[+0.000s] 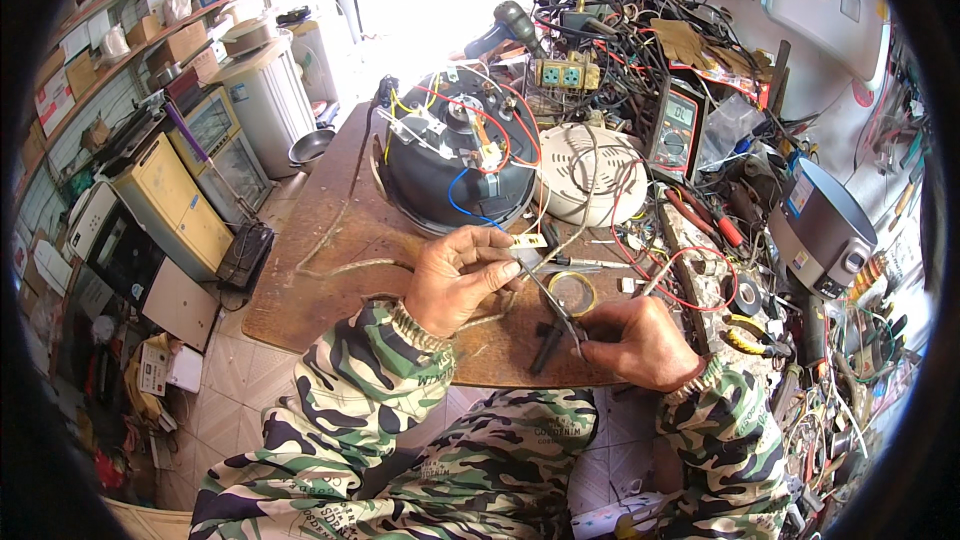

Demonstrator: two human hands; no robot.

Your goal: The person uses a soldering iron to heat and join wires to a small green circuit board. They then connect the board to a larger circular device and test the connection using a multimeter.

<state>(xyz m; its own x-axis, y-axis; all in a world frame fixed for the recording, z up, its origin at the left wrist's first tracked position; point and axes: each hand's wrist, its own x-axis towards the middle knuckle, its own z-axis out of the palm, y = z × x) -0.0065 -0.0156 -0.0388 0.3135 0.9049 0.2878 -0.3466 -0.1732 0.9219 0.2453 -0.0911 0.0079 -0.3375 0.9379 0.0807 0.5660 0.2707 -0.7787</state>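
A thin dark wire point(547, 292) runs slantwise between my two hands over the front of the wooden table. My left hand point(462, 278) pinches its upper end between thumb and fingers. Its lower end is in the pinch of my right hand point(640, 343). A blue wire point(468, 208) leads from an upturned black round appliance point(440, 185) toward my left hand; where it ends is hidden. Red and yellow wires loop over the appliance's exposed underside. Beside it lies a cream slotted round cover point(592, 178) with a braided cord across it.
A yellow tape roll point(572, 293) and a black piece point(544, 347) lie by my hands. To the right are a multimeter point(678, 130), red-handled pliers point(724, 224), a black tape roll point(746, 293) and yellow-black pliers point(752, 337). Tangled cables fill the back right; cabinets line the left.
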